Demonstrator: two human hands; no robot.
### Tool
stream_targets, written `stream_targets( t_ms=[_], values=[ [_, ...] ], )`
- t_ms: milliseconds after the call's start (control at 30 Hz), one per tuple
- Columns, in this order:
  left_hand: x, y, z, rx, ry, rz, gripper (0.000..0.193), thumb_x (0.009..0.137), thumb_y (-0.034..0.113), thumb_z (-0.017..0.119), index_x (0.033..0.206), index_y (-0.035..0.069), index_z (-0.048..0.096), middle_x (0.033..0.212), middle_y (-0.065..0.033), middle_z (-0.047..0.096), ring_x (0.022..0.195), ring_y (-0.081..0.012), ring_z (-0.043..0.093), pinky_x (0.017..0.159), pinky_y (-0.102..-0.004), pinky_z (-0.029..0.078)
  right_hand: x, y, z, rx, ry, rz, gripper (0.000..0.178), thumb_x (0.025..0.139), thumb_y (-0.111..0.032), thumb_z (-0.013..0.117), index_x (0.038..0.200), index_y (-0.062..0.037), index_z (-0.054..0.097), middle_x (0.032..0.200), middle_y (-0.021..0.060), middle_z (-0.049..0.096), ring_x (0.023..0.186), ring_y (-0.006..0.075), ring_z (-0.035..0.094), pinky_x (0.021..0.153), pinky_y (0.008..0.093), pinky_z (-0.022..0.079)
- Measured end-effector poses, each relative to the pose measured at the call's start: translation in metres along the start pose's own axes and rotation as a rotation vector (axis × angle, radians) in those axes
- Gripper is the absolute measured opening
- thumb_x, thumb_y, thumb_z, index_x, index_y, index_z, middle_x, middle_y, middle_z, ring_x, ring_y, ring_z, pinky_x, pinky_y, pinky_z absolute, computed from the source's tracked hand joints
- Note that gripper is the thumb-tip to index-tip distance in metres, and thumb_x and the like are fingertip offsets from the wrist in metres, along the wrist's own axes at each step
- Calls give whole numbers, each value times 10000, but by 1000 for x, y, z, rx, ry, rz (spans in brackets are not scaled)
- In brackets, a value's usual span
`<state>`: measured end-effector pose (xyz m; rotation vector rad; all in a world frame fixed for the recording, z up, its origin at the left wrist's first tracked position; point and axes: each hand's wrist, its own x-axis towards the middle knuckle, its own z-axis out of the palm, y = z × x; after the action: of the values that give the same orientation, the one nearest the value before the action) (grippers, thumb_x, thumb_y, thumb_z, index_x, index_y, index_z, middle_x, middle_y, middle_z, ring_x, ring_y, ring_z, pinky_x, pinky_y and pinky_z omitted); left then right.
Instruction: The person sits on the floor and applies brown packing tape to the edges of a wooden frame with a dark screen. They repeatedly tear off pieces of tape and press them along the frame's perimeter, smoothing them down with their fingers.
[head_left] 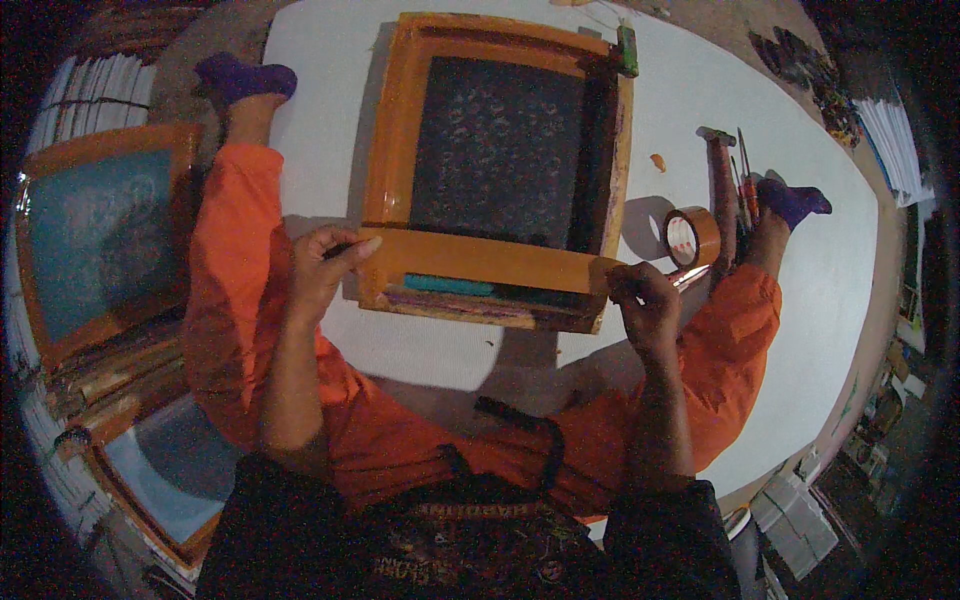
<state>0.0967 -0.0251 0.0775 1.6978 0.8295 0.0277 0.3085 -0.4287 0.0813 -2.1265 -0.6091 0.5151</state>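
A screen printing frame [392,130] lies flat between my legs, its dark mesh [495,150] marked with faint pale shapes. Brown tape covers the far, left and part of the right borders. I hold a strip of brown packing tape [490,260] stretched across the near side, above a bit of teal mesh [447,285]. My left hand [325,265] pinches the strip's left end at the frame's left corner. At the right end, my right hand [645,305] grips it between closed fingers. Whether the strip touches the mesh along its length, I cannot tell.
To the right stand a roll of brown tape [691,238], a hammer [722,185] and screwdrivers [748,190]. A green-handled object [627,50] rests at the far right corner. More framed screens [95,235] lean on the left. My legs flank the white board [810,330].
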Motion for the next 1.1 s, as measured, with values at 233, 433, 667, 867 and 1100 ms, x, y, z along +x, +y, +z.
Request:
stream_targets(
  t_ms=[233,433,667,867,1100],
  values=[
    [-10,-5,3,210,19,15,206,841,177,857,865,36,709,815,-11,690,803,-95,639,738,-266,525,-2,-6,10,-189,-92,-24,229,808,72,679,1003,-17,761,926,133,702,846,261,716,755,360,569],
    [-25,3,15,118,131,173,202,857,163,833,929,28,701,862,-38,708,814,-122,661,742,-300,543,-3,-12,16,-422,-198,-6,211,843,-30,690,1025,-75,785,968,137,711,872,319,718,761,395,574],
    [-22,-4,-2,573,-59,336,213,846,178,810,966,32,711,860,-111,702,784,-255,695,703,-362,553,-10,10,19,-488,-178,86,176,854,-69,710,997,-114,803,926,120,717,822,303,722,706,392,569],
    [-16,20,-6,699,-135,614,163,845,150,780,978,58,752,890,-111,717,800,-290,694,700,-394,553,-8,13,19,-301,-155,197,173,853,-97,725,1007,-117,803,948,120,719,831,293,724,717,390,570],
    [-16,17,-11,755,-305,542,183,854,142,754,1028,91,775,930,-103,713,827,-290,697,731,-402,578,-7,-6,19,-464,-234,163,192,861,-121,724,1039,-128,795,983,110,722,852,300,730,728,393,568]
  ],
)
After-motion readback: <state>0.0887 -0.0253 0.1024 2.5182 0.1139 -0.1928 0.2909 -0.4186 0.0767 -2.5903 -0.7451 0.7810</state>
